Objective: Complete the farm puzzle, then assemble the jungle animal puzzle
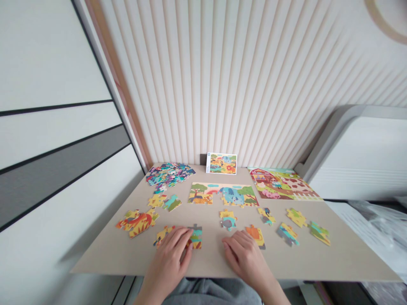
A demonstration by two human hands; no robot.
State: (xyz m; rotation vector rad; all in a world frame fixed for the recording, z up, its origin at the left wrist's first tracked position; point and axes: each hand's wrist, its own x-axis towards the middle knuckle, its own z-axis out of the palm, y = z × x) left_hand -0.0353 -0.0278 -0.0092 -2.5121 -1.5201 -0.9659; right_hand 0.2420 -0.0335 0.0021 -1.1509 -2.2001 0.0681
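Trainee: What is the state of each grip?

Instructor: The left hand [171, 248] lies palm down with its fingers bent and thumb close in, at the left edge of a flat teal, green and grey jigsaw piece [197, 237]. Whether it pinches that piece or only rests on it, I cannot tell. The right hand [243, 250] is loosely curled, against a flat orange and yellow jigsaw piece [253, 232]; its fingertips are hidden, so any hold there cannot be told

Trainee: How is the step in hand, handling the teal piece, best done?

Instructor: Keep the piece flat on the smooth beige bench [210, 264]. Press lightly near its edge and slide it rather than lifting it. Keep fingers off the tab, turn the piece until its colours can be compared with the small white-bordered picture card [222, 164], and avoid dragging the yellow and orange jigsaw piece [161, 234] at the left fingers

Trainee: Where is the teal piece, and how does it look?

Instructor: It lies near the front edge, between the hands, well apart from the partly assembled animal-print jigsaw strip [237, 197]. A grey tab points away from the person; teal and green bands lie below it, then dark red and yellow. Its left part is covered
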